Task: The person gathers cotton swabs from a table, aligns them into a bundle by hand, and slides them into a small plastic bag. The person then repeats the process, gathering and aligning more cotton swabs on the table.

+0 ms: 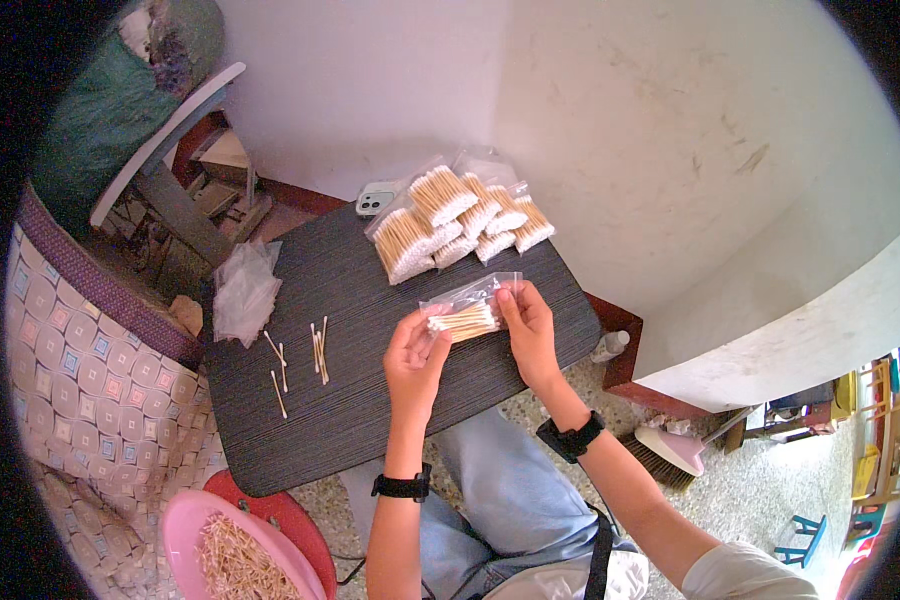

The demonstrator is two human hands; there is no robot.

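Between my two hands, over the dark table [370, 400], is a clear plastic bag of cotton swabs [464, 322]. My left hand [414, 350] grips the bag's left side, thumb in front. My right hand [528, 328] pinches its upper right corner. The swabs inside lie crosswise, with white tips and wooden sticks. Beyond my hands is a pile of filled swab bags [455, 222]. Several loose cotton swabs [319, 352] are scattered on the table to the left. A stack of empty clear bags [246, 292] lies at the table's left edge.
A pink basin [185, 540] of loose swabs sits at lower left on a red stool [300, 520]. A phone [375, 199] lies at the table's back edge by the wall. On the floor at right are a white bottle [610, 346] and a broom [670, 452].
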